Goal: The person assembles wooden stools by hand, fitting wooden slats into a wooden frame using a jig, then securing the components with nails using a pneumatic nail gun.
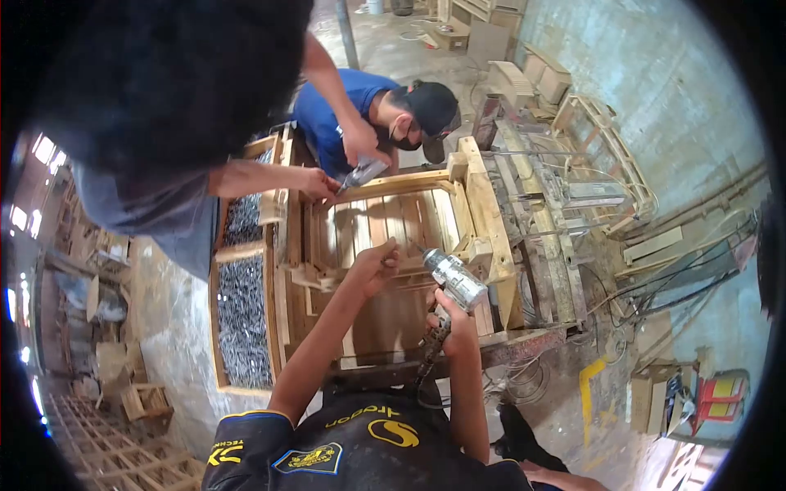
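silver drill point(455, 280) near frame point(485, 209) edge

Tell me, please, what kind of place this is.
Most likely a woodworking workshop: a slatted wooden frame under assembly, a heap of nails beside it, and a power tool held in the right hand.

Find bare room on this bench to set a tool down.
Free: the plain board below the left hand, beside the right hand with its air tool. Crowded: nail tray full, frame top under co-workers' hands.
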`<action>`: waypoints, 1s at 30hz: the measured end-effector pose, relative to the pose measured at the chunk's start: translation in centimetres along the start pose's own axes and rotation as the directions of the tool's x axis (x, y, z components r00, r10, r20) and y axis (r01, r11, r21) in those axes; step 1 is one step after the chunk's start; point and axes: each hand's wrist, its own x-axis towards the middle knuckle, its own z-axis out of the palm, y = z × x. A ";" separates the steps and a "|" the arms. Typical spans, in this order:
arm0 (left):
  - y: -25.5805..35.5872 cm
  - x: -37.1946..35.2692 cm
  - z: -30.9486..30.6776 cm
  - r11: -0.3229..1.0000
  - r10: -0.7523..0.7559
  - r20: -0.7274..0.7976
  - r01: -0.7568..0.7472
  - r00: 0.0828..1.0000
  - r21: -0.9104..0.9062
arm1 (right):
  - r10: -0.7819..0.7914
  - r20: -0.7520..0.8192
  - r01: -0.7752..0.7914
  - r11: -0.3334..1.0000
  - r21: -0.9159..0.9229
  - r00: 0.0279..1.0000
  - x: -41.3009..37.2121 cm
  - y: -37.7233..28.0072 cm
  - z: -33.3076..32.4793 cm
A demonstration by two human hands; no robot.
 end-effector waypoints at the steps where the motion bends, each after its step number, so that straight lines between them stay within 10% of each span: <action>1: 0.4 1.3 0.6 0.999 -0.021 -0.020 0.022 1.000 0.040 | 0.003 -0.022 -0.003 1.000 0.023 1.000 1.1 0.6 0.0; 9: 2.4 10.6 2.1 0.924 0.070 -0.005 -0.063 0.998 0.376 | 0.209 -0.103 -0.166 0.931 0.324 0.972 7.4 2.0 -0.5; 15: 3.0 16.7 1.1 0.928 -0.145 0.010 0.132 0.989 0.348 | 0.303 -0.166 -0.193 0.859 0.474 0.938 12.1 3.2 -0.5; 23: 2.2 26.0 3.2 0.763 -0.005 -0.147 0.099 0.989 0.638 | 0.096 -0.252 0.070 0.814 0.577 0.963 21.2 6.5 0.0; 30: 1.6 30.7 3.7 0.655 -0.033 0.065 -0.027 0.997 0.756 | 0.014 -0.305 0.184 0.770 0.611 0.952 25.3 6.7 -1.3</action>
